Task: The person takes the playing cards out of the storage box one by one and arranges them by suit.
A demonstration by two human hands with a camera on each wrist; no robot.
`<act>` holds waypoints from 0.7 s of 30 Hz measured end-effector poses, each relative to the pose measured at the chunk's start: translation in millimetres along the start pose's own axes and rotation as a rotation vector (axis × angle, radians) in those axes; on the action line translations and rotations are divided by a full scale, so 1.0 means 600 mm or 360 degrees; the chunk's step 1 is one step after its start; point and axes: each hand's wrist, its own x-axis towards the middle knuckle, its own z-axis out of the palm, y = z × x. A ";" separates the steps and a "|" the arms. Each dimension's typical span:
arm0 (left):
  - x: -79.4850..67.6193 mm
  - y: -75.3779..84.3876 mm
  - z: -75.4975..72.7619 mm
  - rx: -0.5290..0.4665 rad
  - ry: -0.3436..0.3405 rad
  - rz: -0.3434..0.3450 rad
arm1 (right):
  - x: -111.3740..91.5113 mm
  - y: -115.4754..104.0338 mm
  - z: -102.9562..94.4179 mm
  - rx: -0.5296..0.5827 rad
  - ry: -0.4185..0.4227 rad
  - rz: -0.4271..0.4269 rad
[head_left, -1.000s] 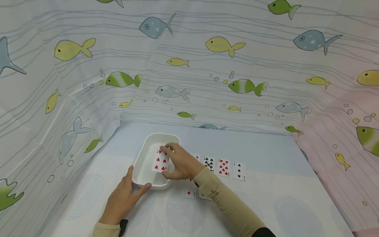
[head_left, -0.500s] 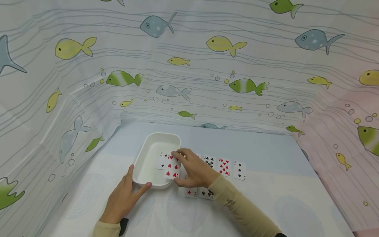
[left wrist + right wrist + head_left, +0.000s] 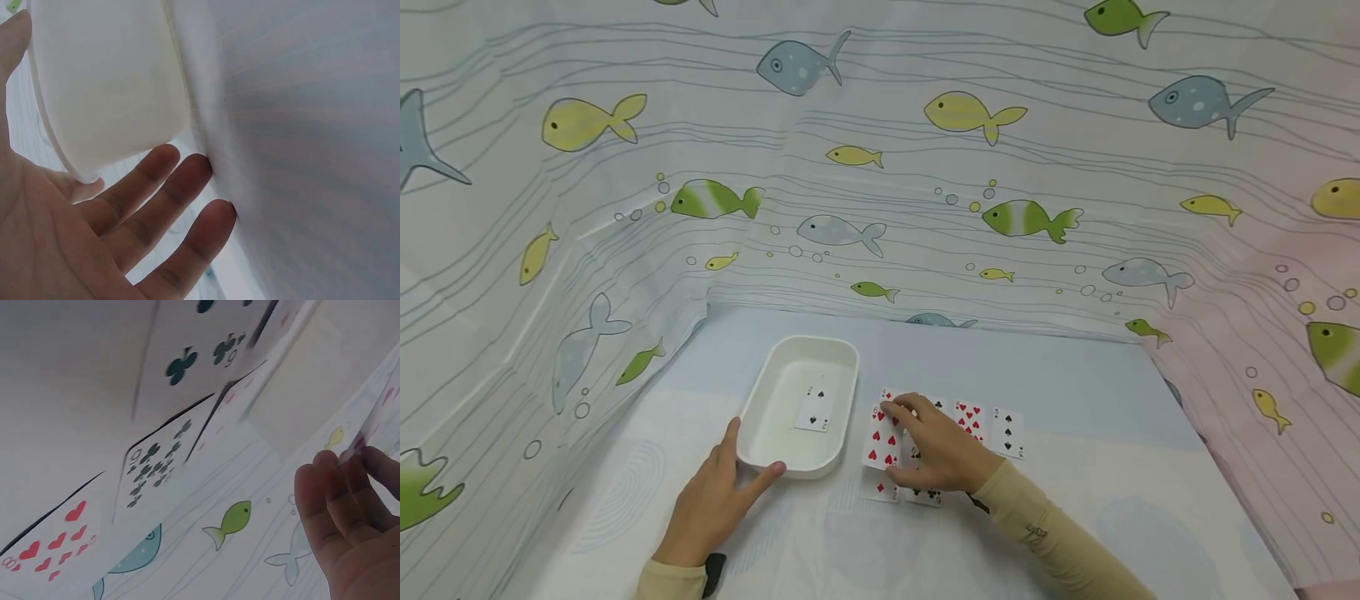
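My right hand [image 3: 938, 450] pinches a six of hearts [image 3: 882, 437] between thumb and fingers, above the cards at the left of the layout. In the right wrist view the same card is seen nearly edge-on by the fingertips. My left hand [image 3: 711, 500] rests at the near left corner of a white tray [image 3: 752, 417], thumb at its near rim and index finger along its left side. The left wrist view has the other fingers [image 3: 187, 181] extended beside the tray. A two of spades [image 3: 812, 408] lies face up in the tray.
Right of the tray, face-up cards lie in two rows: a diamond card [image 3: 880, 485] and a six of clubs [image 3: 200, 356] nearer, an eight of hearts [image 3: 970, 417] and a three of spades [image 3: 1007, 433] farther back. A nine of clubs [image 3: 153, 462] lies among them. Fish-print cloth walls surround the table.
My right hand has carried the six of hearts from over the tray to the right, above the laid-out cards. The two of spades in the tray is now uncovered. My left hand stays put.
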 end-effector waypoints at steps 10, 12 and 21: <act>-0.001 0.002 0.000 0.0011 -0.0004 -0.0002 | -0.069 0.028 -0.016 -0.0045 -0.0046 0.0120; -0.001 0.003 0.000 0.0014 -0.0008 -0.0004 | -0.080 0.032 -0.018 -0.0073 -0.0057 0.0142; 0.001 0.004 -0.002 0.0013 -0.0023 -0.0025 | -0.123 0.048 -0.031 -0.0202 -0.0101 0.0265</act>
